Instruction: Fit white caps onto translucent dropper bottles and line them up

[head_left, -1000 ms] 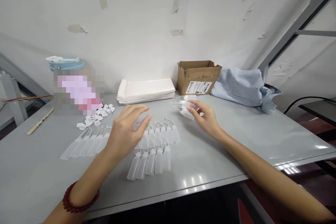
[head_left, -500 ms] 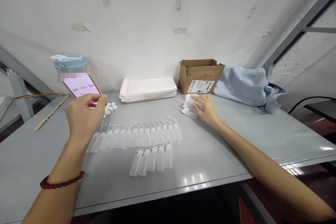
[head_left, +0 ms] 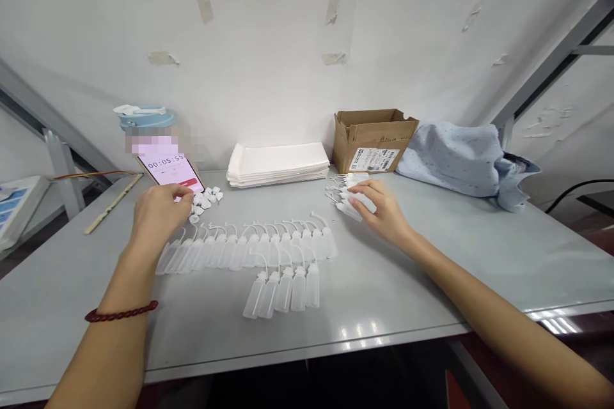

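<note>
My left hand is closed, its thumb and fingers drawn together beside a pile of small white caps. Whatever the fingertips may pinch is hidden. Over a small group of clear plastic squeeze bottles in front of the cardboard box, my right hand has its thumb and forefinger apart. Its fingertips are at these bottles; whether they touch cannot be made out. Between my hands lies a row of similar bottles with thin strap-like tails. Several more bottles form a shorter row nearer the front edge.
Behind the caps leans a phone showing a running timer, with a blue container behind it. A stack of white sheets, an open cardboard box and a light blue cloth line the wall. A thin stick lies left.
The camera view has shifted slightly. My left hand has come down lower beside the caps. The thumb and forefinger of my right hand have spread wider over the bottles.
</note>
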### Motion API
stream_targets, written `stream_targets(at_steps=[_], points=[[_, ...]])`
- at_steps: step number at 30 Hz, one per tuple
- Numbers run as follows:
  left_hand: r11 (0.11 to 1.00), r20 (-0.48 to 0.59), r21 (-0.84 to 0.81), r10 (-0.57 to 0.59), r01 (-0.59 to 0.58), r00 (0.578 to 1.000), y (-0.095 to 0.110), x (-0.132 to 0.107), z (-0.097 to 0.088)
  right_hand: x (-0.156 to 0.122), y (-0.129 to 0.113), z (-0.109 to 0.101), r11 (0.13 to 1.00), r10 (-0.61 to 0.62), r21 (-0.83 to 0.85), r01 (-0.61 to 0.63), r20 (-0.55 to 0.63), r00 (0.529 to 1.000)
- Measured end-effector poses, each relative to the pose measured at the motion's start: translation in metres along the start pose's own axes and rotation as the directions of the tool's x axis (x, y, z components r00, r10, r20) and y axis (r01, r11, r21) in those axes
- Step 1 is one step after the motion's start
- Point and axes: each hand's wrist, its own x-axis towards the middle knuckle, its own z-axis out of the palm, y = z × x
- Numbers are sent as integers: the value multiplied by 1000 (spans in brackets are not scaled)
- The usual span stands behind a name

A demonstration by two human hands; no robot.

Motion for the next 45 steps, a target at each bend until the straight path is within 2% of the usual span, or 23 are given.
stream_targets(at_steps=[4, 10, 15, 19, 23, 28, 34, 38, 40, 43, 44, 45], points=[[999, 111, 31, 32, -35, 993, -7, 2, 5, -6, -25, 1, 980, -85, 189, 56, 147, 985], [995, 216, 68, 51, -67, 975, 0, 10, 17, -11, -40, 4, 960, -167, 266, 83, 310, 936], [988, 293, 69, 112, -137, 950, 4, 18, 27, -10, -42, 1, 958, -132, 288, 10, 408, 903], [987, 325, 63, 119, -147, 938, 5, 21, 30, -8, -40, -5, 960, -93, 273, -68, 534, 840], [991, 325, 60, 97, -123, 941, 6, 22, 33, -8, -38, -7, 964, -92, 252, -80, 606, 790], [996, 315, 44, 66, -84, 947, 4, 23, 39, -8, -41, -5, 974, -52, 204, -103, 635, 771], [997, 310, 29, 65, -78, 948, 3, 22, 43, -8, -46, -7, 981, -37, 170, -92, 634, 773], [997, 255, -15, 78, -77, 964, 9, 18, 34, -8, -48, -9, 971, 12, 191, -146, 568, 823], [995, 199, -60, 95, -85, 975, 19, 11, 26, -9, -47, -8, 964, 36, 210, -165, 512, 858], [980, 143, -165, 135, -111, 980, 47, -9, 14, -11, -46, -5, 949, 59, 250, -192, 458, 887], [965, 147, -226, 165, -129, 975, 59, -18, 12, -12, -47, -4, 941, 57, 275, -200, 452, 890], [921, 172, -366, 211, -136, 962, 70, -28, 10, -12, -47, -2, 931, 47, 305, -203, 448, 893]])
